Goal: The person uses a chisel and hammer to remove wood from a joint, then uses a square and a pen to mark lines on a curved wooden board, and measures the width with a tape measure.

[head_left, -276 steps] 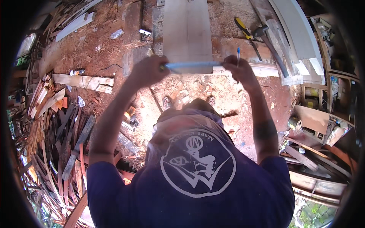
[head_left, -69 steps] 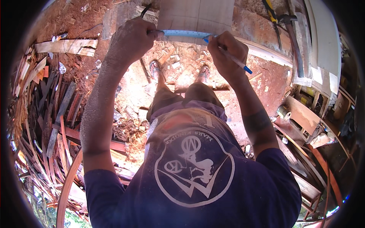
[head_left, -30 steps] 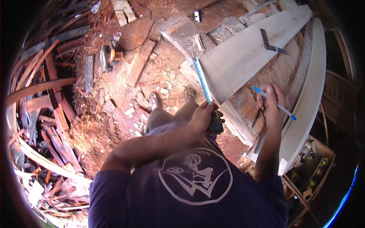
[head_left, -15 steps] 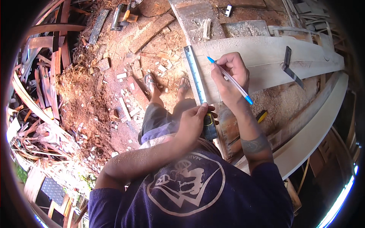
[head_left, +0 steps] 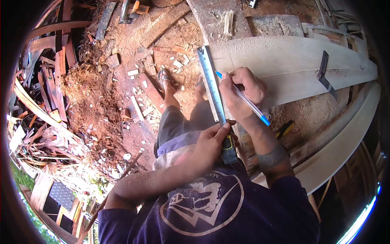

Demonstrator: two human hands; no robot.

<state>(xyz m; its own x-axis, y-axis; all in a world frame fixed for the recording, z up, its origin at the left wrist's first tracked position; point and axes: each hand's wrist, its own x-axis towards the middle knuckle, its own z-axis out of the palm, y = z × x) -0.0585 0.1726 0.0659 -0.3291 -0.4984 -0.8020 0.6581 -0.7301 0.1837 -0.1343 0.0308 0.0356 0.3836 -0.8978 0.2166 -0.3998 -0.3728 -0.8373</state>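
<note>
Two hands busy: left hand [head_left: 211, 142] presses fingers flat on the try square [head_left: 215, 93] near its dark stock, blade lying across the pale plank [head_left: 292, 65]. Right hand [head_left: 243, 91] pinches a blue pen [head_left: 243, 99], tip at the blade edge. Marking looks underway; any drawn line is too faint to confirm. Second square [head_left: 325, 73] lies farther along the plank.

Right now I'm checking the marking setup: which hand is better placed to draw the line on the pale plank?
Right hand: it holds the blue pen, tip beside the square's ruler blade on the plank. The left hand is busy with the square's handle.
</note>
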